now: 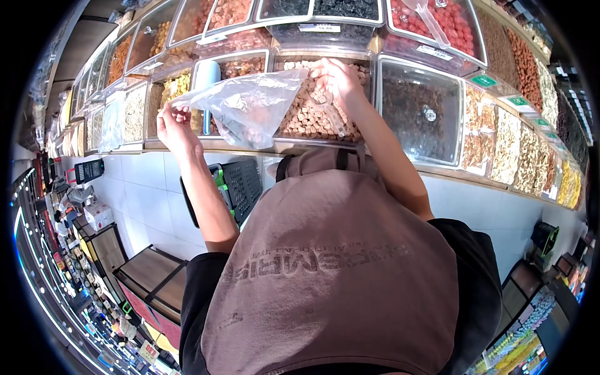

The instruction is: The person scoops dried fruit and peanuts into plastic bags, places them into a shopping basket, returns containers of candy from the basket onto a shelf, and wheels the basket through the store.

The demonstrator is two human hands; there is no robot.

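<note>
A clear plastic bag (253,103) is stretched sideways between my two hands, its lower part hanging loose over the front of the bins. My left hand (179,131) pinches its left end, fingers closed. At its upper right corner, the fingers of my right hand (339,80) are closed on the edge. Right below that hand is an open bin of small pinkish-beige cubes (306,115), with a clear scoop (334,119) lying on them. A blue-handled scoop (207,78) stands behind the bag's left part.
Lidded bins surround the cubes: dark pieces (419,106) to the right, red pieces (447,28) above with a clear scoop. Another plastic bag (112,122) hangs at the left. A shopping basket (240,187) is below the counter. Brown cloth (337,250) covers my front.
</note>
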